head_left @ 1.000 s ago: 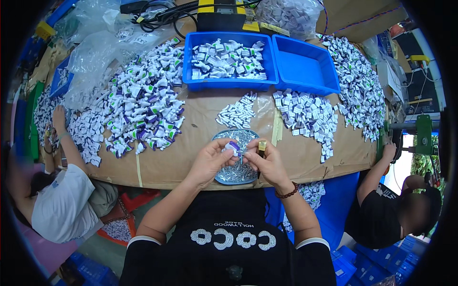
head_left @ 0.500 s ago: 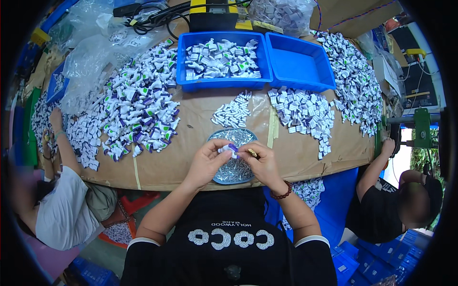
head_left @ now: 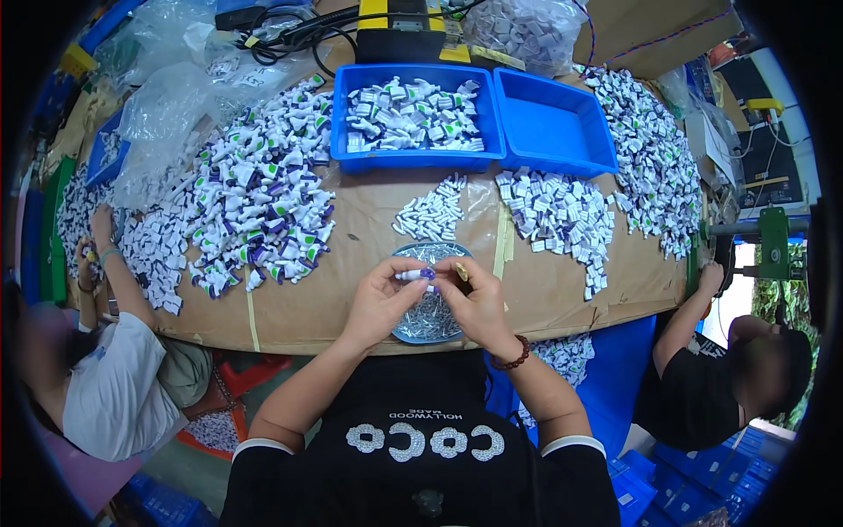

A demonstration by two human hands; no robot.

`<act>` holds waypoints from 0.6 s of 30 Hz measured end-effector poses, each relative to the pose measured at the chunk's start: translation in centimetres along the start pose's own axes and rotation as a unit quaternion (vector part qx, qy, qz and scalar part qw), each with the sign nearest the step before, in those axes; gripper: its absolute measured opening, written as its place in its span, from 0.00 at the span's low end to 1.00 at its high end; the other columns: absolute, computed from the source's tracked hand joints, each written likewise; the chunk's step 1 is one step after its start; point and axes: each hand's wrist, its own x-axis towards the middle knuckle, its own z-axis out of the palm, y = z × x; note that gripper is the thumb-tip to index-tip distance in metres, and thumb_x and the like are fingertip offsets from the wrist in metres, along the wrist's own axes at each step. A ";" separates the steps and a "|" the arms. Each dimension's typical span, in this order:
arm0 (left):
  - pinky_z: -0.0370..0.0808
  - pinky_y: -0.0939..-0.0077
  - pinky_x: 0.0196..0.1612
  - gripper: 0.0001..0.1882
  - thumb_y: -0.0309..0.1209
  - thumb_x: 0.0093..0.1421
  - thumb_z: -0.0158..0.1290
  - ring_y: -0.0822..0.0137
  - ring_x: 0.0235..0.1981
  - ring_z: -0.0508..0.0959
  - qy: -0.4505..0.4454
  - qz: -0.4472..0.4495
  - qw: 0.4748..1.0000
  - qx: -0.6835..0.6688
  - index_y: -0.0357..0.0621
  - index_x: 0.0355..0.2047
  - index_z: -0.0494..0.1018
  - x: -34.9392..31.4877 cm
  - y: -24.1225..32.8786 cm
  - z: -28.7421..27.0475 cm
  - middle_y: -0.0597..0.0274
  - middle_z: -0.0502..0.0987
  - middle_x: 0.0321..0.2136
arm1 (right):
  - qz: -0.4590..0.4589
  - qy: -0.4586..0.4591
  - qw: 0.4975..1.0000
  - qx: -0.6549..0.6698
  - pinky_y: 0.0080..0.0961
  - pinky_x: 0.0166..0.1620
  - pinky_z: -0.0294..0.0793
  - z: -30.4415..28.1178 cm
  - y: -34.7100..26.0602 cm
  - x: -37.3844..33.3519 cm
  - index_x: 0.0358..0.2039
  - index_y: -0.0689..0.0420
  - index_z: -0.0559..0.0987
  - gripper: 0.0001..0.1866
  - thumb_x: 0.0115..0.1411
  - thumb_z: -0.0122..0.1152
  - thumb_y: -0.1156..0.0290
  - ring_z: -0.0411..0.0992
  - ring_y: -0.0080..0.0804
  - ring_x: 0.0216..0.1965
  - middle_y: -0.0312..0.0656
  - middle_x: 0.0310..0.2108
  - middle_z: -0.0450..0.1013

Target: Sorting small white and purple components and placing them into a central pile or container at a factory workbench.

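My left hand (head_left: 379, 303) and my right hand (head_left: 474, 303) meet over a round metal dish (head_left: 428, 327) of small silvery pieces at the table's near edge. Between the fingertips of both hands is a small white part with a purple end (head_left: 416, 275). My right hand also pinches a small yellowish piece (head_left: 463, 272). A little row of finished white parts (head_left: 432, 211) lies just beyond the dish.
A big heap of white and purple parts (head_left: 255, 206) covers the left of the brown table (head_left: 369, 255). Two blue bins sit behind: one filled (head_left: 413, 114), one bare (head_left: 549, 127). More parts lie right (head_left: 558, 215). A person works at left (head_left: 105, 369), another at right (head_left: 711, 386).
My hands have stayed over the dish; the fingers have turned the small part slightly and drawn closer together.
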 end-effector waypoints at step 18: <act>0.77 0.76 0.46 0.12 0.24 0.64 0.48 0.64 0.42 0.78 0.102 0.023 0.994 -0.040 0.38 0.48 0.66 -0.6 1.7 -6.6 0.52 0.75 0.42 | -0.210 -0.188 0.800 -0.529 0.38 0.38 0.74 4.6 3.7 12.3 0.25 0.60 0.78 0.06 0.47 0.59 0.72 0.70 0.46 0.38 0.48 0.31 0.71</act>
